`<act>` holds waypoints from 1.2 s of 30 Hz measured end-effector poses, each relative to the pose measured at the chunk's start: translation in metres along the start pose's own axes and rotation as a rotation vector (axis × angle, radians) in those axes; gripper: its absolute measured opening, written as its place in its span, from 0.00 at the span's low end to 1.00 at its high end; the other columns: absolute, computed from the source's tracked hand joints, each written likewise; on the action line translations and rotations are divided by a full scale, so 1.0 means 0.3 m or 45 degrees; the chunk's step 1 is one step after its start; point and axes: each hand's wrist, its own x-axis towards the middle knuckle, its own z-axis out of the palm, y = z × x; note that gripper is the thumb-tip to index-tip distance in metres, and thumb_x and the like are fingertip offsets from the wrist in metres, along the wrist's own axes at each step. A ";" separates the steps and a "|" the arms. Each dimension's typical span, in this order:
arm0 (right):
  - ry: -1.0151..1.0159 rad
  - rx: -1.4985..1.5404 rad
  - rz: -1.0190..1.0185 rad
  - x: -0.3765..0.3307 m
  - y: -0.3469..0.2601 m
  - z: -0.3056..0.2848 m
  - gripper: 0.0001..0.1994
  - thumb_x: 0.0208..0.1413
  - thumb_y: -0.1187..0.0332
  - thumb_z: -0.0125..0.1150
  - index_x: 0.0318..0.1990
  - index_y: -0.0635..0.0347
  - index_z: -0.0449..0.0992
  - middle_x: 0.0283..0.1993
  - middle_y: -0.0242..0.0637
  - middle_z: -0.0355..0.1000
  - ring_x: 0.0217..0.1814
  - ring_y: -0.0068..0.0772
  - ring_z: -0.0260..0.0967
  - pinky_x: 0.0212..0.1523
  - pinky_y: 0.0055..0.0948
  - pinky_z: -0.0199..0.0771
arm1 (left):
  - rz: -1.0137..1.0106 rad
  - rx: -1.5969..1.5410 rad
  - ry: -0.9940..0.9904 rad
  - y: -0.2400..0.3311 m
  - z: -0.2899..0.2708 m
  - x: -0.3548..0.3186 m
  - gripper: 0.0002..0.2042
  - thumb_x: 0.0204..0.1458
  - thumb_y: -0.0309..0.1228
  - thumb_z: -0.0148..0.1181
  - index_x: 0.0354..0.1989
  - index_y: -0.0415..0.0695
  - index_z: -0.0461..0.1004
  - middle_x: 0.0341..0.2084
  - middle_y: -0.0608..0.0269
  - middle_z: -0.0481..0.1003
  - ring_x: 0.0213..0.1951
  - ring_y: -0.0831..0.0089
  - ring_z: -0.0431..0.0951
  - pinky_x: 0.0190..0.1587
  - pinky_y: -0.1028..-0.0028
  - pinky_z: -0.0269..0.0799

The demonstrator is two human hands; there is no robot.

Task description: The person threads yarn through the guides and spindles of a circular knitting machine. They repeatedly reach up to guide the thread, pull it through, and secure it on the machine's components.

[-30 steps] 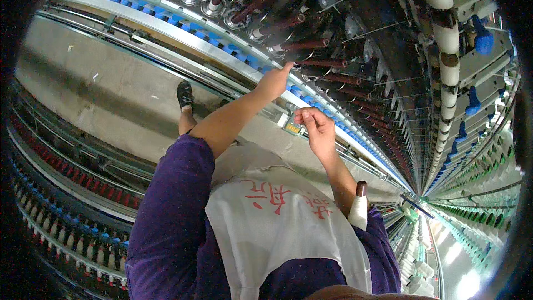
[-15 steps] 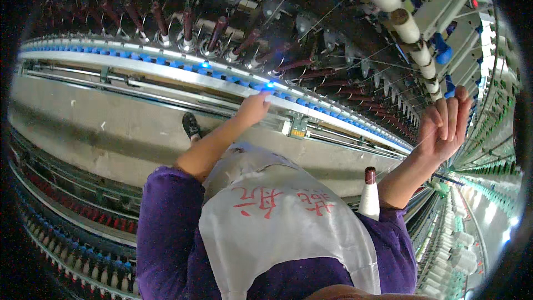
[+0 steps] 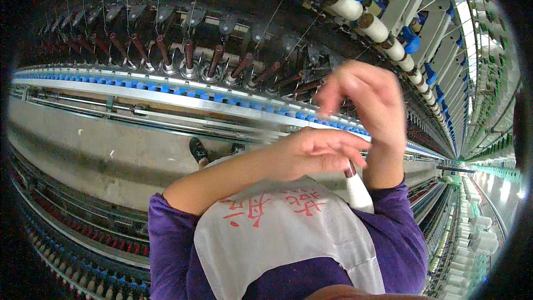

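My left hand [image 3: 325, 153] reaches across my front to the right, its fingers stretched out. Its fingertips come close to the brown top of a thread bobbin [image 3: 360, 194] wound with white yarn; whether they touch it I cannot tell. The bobbin stands tilted between my apron [image 3: 277, 244] and right sleeve. Just above the left hand, my right hand [image 3: 369, 97] is raised with bent fingers, smeared by motion. It hangs in front of the spindle row, and anything between its fingers is not visible.
Brown spindles [image 3: 216, 61] line the spinning frame ahead, behind a rail with blue pieces [image 3: 205, 95]. White rovings [image 3: 373, 28] hang at the upper right. Another machine [image 3: 94, 233] stands at the lower left, across the aisle floor [image 3: 139, 144].
My left hand has left the blue-pieced rail and moved right toward the bobbin top. My right hand has swung left from the far right, above the left hand. The view has shifted slightly.
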 end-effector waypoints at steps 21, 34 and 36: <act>0.287 -0.712 -0.228 0.004 -0.337 -0.081 0.13 0.56 0.66 0.50 0.29 0.68 0.75 0.24 0.37 0.71 0.19 0.22 0.63 0.21 0.20 0.63 | 0.224 0.663 0.052 0.207 0.035 -0.128 0.11 0.58 0.29 0.46 0.43 0.42 0.74 0.27 0.69 0.74 0.24 0.85 0.66 0.29 0.83 0.64; 0.644 -2.311 -0.100 0.323 0.034 -0.404 0.06 0.43 0.62 0.61 0.28 0.50 0.80 0.32 0.33 0.72 0.41 0.39 0.66 0.46 0.41 0.61 | 0.084 0.716 0.009 0.108 -0.098 -0.094 0.08 0.54 0.28 0.52 0.38 0.40 0.75 0.25 0.62 0.67 0.29 0.74 0.67 0.33 0.76 0.62; 0.653 -2.229 0.140 0.325 0.033 -0.396 0.07 0.43 0.61 0.59 0.27 0.51 0.79 0.33 0.34 0.73 0.43 0.39 0.66 0.50 0.47 0.56 | 0.085 0.782 -0.001 0.096 -0.104 -0.089 0.08 0.53 0.28 0.52 0.37 0.40 0.76 0.25 0.62 0.67 0.30 0.72 0.68 0.33 0.75 0.63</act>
